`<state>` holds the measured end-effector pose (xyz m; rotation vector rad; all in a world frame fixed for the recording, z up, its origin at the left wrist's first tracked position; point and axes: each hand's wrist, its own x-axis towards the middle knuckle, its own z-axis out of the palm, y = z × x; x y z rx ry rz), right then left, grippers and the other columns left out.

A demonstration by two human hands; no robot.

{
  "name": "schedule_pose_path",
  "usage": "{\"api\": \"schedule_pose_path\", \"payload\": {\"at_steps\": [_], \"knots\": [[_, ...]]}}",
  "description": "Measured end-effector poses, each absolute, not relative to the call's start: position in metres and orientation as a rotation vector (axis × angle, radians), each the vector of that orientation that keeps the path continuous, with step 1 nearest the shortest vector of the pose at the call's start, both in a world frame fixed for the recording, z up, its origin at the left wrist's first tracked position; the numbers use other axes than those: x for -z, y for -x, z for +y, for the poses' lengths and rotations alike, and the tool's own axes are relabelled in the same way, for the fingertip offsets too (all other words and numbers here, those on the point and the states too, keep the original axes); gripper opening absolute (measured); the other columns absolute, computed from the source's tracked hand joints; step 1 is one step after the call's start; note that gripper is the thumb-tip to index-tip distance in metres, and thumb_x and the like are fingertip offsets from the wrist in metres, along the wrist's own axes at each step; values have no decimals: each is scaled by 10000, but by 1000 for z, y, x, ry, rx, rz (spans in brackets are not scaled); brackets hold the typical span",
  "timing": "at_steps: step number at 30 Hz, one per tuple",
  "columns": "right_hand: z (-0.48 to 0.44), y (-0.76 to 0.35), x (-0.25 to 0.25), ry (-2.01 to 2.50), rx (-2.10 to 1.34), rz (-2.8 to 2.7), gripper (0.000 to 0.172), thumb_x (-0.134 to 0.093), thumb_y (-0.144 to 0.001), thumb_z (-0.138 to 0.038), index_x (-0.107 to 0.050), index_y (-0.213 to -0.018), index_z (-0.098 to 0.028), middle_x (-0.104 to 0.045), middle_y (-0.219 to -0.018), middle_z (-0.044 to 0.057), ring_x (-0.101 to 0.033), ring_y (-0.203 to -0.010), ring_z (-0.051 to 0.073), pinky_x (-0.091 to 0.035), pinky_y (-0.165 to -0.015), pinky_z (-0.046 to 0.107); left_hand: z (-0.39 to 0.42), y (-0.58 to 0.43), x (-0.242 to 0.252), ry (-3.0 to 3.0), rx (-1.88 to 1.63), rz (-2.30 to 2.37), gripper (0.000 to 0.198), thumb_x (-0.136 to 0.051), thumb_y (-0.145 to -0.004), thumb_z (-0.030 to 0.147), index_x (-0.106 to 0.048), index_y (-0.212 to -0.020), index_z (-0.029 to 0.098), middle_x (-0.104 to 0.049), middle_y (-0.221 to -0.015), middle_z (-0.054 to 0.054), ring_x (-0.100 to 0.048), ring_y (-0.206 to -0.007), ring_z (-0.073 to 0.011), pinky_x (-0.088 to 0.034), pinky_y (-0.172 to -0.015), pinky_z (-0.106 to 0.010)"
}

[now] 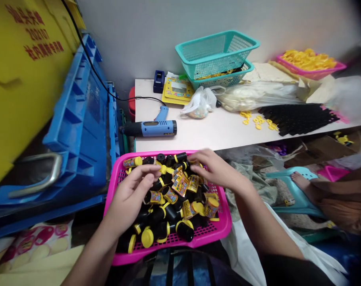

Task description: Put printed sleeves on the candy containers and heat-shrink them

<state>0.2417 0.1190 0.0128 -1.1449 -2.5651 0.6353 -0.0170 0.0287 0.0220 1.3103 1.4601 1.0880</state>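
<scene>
1. You work in a tight corner of the room. A smooth, pale grey wall (123, 35) stands behind a long white desk (216, 135), and a blue plastic crate (76, 135) with a metal handle leans at your left, beside a yellow board (25, 71) with red characters.
2. Your pink plastic mesh basket (171, 254) is in front of you, just below the desk edge. It carries a loose pile of black bottles (184, 230) with yellow caps, and some have printed yellow labels.
3. Your left hand (129, 202) is over the left part of the pile. Its fingers (150, 171) are curled and narrow, but you cannot tell if they hold something.
4. Your right hand (214, 169) is over the far part of the pile. Its fingers (198, 157) are bent and a little spread, and they reach down to the bottles with nothing clearly held.
5. On the desk lie a blue and black heat gun (150, 128), a thin plastic bag (199, 104), stacked teal mesh baskets (216, 47), and rows of black strips (296, 119).
6. At your right, a person's bare foot (299, 180) rests on a teal plastic stool (299, 202).
</scene>
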Motion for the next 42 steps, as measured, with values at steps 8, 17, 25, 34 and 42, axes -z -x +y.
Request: {"api": "schedule_pose_path", "payload": {"at_steps": [8,17,25,34,42], "knots": [[167,-184,15,1076,-179,-2983,381,-488,-822,-62,-652,-1157,-139,-610,-1066,162,-543,-982,282,-437,-828,396,56,-14,-19,-2297,-394,1639,205,-578,-890,230,-725,-1023,175,-736,-966,-137,-600,-1002,-341,-461,-863,-450],[135,-240,-4,1117,-931,-2085,235,-594,-759,-231,-517,-977,-191,-554,-934,33,-538,-817,167,-467,-761,317,53,-57,-11,-2236,-229,1787,100,-660,-818,191,-700,-887,131,-679,-909,-187,-620,-937,-381,-491,-767,-451],[98,-247,-5,1026,-1326,-1756,281,-448,-791,-210,-587,-1036,-217,-602,-1014,38,-561,-995,205,-427,-907,377,50,-29,-10,-1830,-577,1685,122,-583,-841,272,-582,-731,220,-670,-732,-30,-627,-703,-218,-458,-655,-326],[78,-199,-2,968,-1353,-1853,169,-702,-835,-341,-679,-747,-199,-604,-791,0,-575,-791,146,-432,-790,298,37,-15,-28,-1167,-910,1403,442,-746,-674,347,-583,-1057,199,-624,-640,56,-621,-629,-146,-482,-597,-242],[82,-191,11,1091,-1302,-1711,313,-749,-788,-388,-602,-597,-188,-576,-685,-18,-542,-696,128,-400,-695,273,39,-7,-20,-1182,-1007,1581,205,-731,-688,396,-736,-748,200,-754,-758,-40,-689,-722,-211,-545,-680,-308]]}}
